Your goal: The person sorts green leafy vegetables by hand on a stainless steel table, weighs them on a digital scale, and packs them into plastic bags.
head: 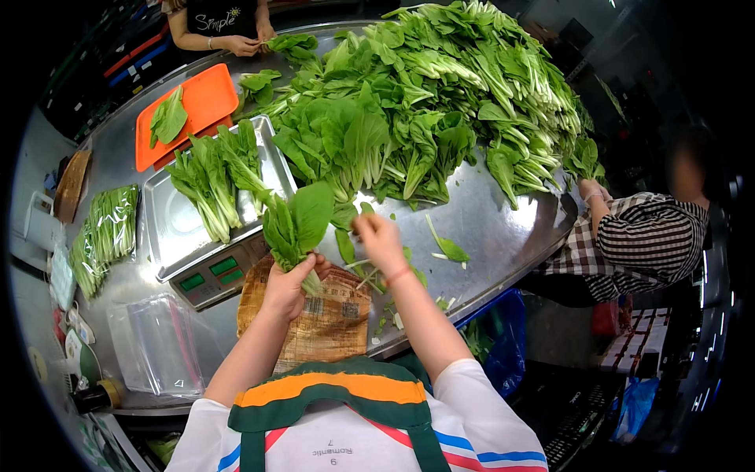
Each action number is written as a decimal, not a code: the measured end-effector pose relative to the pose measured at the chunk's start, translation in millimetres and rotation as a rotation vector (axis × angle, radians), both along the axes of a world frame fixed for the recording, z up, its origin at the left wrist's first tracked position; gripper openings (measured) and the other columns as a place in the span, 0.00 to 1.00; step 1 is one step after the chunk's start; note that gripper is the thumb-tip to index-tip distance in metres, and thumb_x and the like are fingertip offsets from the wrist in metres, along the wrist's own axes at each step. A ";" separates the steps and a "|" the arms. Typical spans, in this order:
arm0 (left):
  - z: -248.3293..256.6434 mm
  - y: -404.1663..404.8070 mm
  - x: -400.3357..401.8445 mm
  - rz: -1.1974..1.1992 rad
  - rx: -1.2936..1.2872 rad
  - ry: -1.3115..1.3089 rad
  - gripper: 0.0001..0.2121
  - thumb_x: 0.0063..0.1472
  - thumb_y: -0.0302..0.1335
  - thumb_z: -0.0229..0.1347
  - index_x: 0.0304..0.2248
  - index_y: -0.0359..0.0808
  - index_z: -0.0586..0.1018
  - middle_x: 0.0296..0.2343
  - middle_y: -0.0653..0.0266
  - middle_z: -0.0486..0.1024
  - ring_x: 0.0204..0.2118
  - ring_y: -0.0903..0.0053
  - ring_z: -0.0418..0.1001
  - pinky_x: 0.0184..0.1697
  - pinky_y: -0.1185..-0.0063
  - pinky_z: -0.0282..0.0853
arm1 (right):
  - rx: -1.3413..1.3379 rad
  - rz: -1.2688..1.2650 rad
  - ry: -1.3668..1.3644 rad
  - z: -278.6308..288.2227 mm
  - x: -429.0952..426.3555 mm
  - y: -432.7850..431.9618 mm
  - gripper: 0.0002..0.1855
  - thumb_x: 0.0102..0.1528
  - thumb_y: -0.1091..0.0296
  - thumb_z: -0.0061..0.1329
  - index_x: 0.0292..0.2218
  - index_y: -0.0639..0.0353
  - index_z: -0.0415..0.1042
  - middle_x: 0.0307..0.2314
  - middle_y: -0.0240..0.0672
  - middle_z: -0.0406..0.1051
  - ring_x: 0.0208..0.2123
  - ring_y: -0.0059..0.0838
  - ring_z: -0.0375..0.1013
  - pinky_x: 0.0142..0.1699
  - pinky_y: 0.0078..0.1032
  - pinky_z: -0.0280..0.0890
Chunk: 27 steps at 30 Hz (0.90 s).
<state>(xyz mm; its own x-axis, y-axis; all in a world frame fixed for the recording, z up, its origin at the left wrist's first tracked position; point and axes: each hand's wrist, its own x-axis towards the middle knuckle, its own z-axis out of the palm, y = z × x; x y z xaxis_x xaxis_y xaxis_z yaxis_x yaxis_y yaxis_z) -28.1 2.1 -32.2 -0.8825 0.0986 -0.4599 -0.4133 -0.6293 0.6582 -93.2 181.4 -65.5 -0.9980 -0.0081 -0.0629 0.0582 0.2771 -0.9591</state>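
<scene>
My left hand holds a leafy green vegetable by its pale stem base, leaves pointing up. To its right, my right hand is above loose leaves and trimmings on the steel table; it is blurred, and whether it holds anything is unclear. On a digital scale, a metal tray bears several greens. A brown printed sack lies beneath my hands. Beyond them rises a large heap of leafy greens. A cut leaf with stem rests farther right.
An orange tray with one leafy piece stands behind the scale. Bagged greens and clear plastic bags lie left. One person's hands are at the far edge; another person works at right. A blue bag hangs by the near edge.
</scene>
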 end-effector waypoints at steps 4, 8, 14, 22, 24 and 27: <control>1.5 2.8 -1.0 0.012 -0.069 0.091 0.09 0.51 0.21 0.54 0.33 0.32 0.71 0.26 0.66 0.70 0.26 0.78 0.69 0.30 0.81 0.66 | 0.128 -0.367 0.111 -36.7 -70.5 -12.7 0.13 0.44 0.65 0.50 0.29 0.66 0.70 0.25 0.42 0.71 0.27 0.33 0.71 0.35 0.24 0.64; 3.6 -1.3 -5.9 0.078 -0.074 0.154 0.09 0.49 0.20 0.54 0.32 0.32 0.70 0.25 0.66 0.69 0.23 0.79 0.65 0.29 0.79 0.63 | 0.299 -0.428 0.089 -45.3 -89.3 -21.1 0.15 0.38 0.65 0.54 0.27 0.65 0.69 0.24 0.43 0.69 0.28 0.39 0.69 0.35 0.27 0.63; 6.3 -17.8 -10.1 0.187 0.184 0.149 0.05 0.53 0.26 0.52 0.27 0.38 0.67 0.20 0.70 0.63 0.25 0.78 0.64 0.35 0.75 0.65 | -0.501 -0.267 -0.005 -9.1 -39.7 10.3 0.08 0.49 0.70 0.48 0.30 0.63 0.66 0.21 0.30 0.67 0.21 0.20 0.66 0.25 0.18 0.61; 18.1 24.9 -32.9 -0.003 0.013 0.212 0.10 0.50 0.22 0.55 0.33 0.32 0.69 0.35 0.59 0.71 0.41 0.69 0.68 0.46 0.72 0.63 | -0.725 -0.048 -0.097 33.1 30.8 1.4 0.08 0.48 0.72 0.50 0.30 0.65 0.67 0.19 0.30 0.67 0.20 0.17 0.65 0.25 0.14 0.60; 16.2 33.9 -33.5 -0.052 -0.077 0.293 0.16 0.49 0.19 0.55 0.39 0.30 0.70 0.35 0.62 0.71 0.38 0.73 0.69 0.42 0.76 0.64 | -0.592 -0.031 -0.061 36.7 40.5 -2.0 0.08 0.45 0.73 0.52 0.28 0.65 0.69 0.18 0.27 0.67 0.20 0.14 0.64 0.25 0.13 0.58; 16.9 42.4 -31.1 -0.021 -0.145 0.334 0.14 0.50 0.19 0.54 0.38 0.32 0.70 0.34 0.63 0.71 0.36 0.76 0.69 0.39 0.78 0.64 | -0.501 -0.034 -0.011 37.8 51.2 -6.3 0.07 0.45 0.73 0.52 0.28 0.64 0.69 0.18 0.26 0.66 0.20 0.12 0.63 0.25 0.12 0.58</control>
